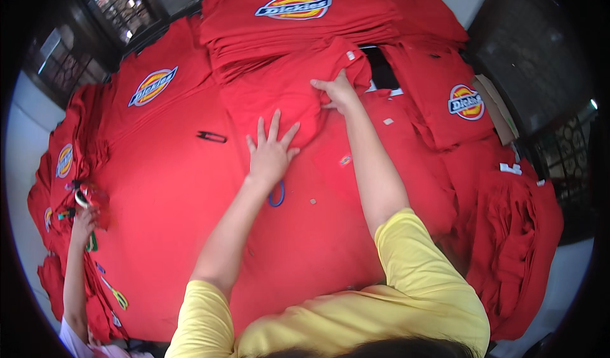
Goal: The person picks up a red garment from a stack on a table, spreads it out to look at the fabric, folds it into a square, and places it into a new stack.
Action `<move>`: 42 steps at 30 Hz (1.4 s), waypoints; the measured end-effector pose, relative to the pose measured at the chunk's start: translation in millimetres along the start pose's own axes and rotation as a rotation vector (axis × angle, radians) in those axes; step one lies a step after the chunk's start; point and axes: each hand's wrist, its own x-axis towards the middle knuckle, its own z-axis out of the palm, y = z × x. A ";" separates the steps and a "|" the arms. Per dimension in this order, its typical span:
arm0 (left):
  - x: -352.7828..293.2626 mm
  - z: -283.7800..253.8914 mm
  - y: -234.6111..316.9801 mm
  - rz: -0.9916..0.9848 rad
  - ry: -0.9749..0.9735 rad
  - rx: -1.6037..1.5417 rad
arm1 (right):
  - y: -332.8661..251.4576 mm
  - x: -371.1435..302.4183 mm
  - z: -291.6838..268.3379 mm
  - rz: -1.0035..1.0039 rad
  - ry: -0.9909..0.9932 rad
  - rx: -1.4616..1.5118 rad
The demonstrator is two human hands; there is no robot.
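A folded red garment lies on the red cloth in front of me, with a small white tag at its far right corner. My left hand rests flat on its near edge, fingers spread and nothing held. My right hand lies on the right part of the same garment, thumb and forefinger apart; its other fingers are partly hidden. Beside my left wrist shows a blue loop, perhaps a scissor handle. Black thread snips lie to the left.
Stacks of red shirts with printed emblems line the far side, more red shirts lie at right, and a rumpled red pile is nearer. At left, another person's hand is by small tools; yellow scissors lie nearer.
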 end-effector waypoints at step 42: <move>-61.6 37.8 -127.9 -0.287 0.126 -0.225 | 30.8 -178.8 25.6 -0.699 -0.179 -0.786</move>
